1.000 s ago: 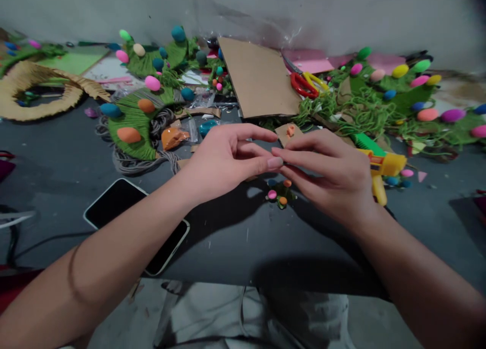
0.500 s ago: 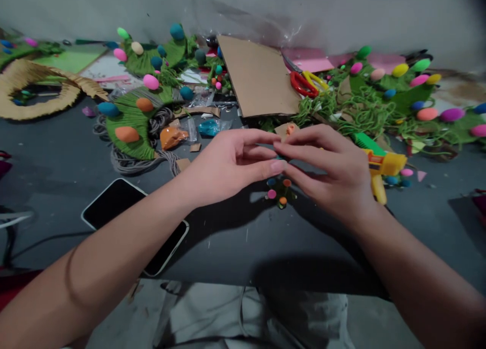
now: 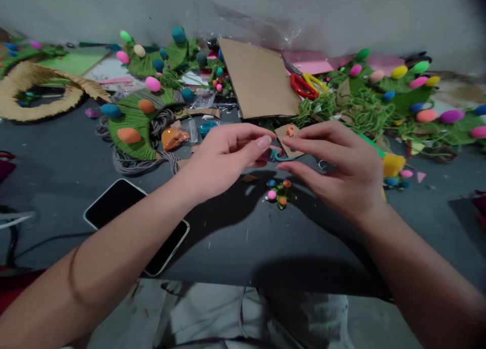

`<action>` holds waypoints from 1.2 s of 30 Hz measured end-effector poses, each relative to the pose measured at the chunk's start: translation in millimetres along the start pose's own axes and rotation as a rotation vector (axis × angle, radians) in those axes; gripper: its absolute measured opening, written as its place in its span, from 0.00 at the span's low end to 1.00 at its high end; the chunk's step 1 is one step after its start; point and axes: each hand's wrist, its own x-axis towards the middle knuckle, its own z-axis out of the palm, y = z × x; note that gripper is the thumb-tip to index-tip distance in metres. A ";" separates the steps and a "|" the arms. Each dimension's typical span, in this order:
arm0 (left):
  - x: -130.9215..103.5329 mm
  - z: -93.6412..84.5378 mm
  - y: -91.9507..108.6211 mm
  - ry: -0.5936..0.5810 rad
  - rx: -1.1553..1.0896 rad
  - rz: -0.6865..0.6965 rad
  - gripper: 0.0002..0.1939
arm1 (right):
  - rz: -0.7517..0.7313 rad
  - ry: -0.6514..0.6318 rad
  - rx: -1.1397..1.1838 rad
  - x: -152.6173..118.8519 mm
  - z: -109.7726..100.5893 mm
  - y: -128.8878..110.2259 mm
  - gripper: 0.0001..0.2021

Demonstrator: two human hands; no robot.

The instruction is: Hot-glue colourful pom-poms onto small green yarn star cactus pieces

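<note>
A thin, curled teal strand (image 3: pixel 283 158), which looks like modelling clay, hangs between my hands above the dark table. My left hand (image 3: pixel 218 164) is closed in a pinch at the strand's left end. My right hand (image 3: pixel 347 172) has its fingers apart around the strand's other end, with no firm grip showing. Just below lies a small green clump (image 3: pixel 281 196) carrying blue, pink and orange balls. Behind my fingers is a small cardboard piece (image 3: pixel 280 133) with an orange clay bit (image 3: pixel 290 131) on it, partly covered by my right fingers.
A phone (image 3: pixel 114 203) lies under my left forearm. A yellow glue gun (image 3: pixel 394 164) is partly hidden behind my right hand. Farther back are red and yellow scissors (image 3: pixel 304 85), a cardboard sheet (image 3: pixel 258 78), tangled green yarn (image 3: pixel 364 106) and a raffia-like ring (image 3: pixel 41 108).
My hands have moved apart, and the teal strand between them shows more clearly. My right hand has opened and shifted slightly right, uncovering more of the small cardboard piece.
</note>
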 end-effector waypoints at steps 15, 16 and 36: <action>0.0 -5.4 0.8 0.036 0.065 -0.018 0.16 | 0.021 0.049 -0.006 0.6 -0.4 -6.3 0.08; 0.7 -5.6 0.6 0.036 0.042 -0.024 0.16 | 0.039 0.065 -0.014 0.9 -1.7 -5.0 0.08; -0.5 -2.2 2.5 0.103 -0.017 -0.004 0.16 | 0.061 0.084 -0.025 0.9 -3.8 0.0 0.07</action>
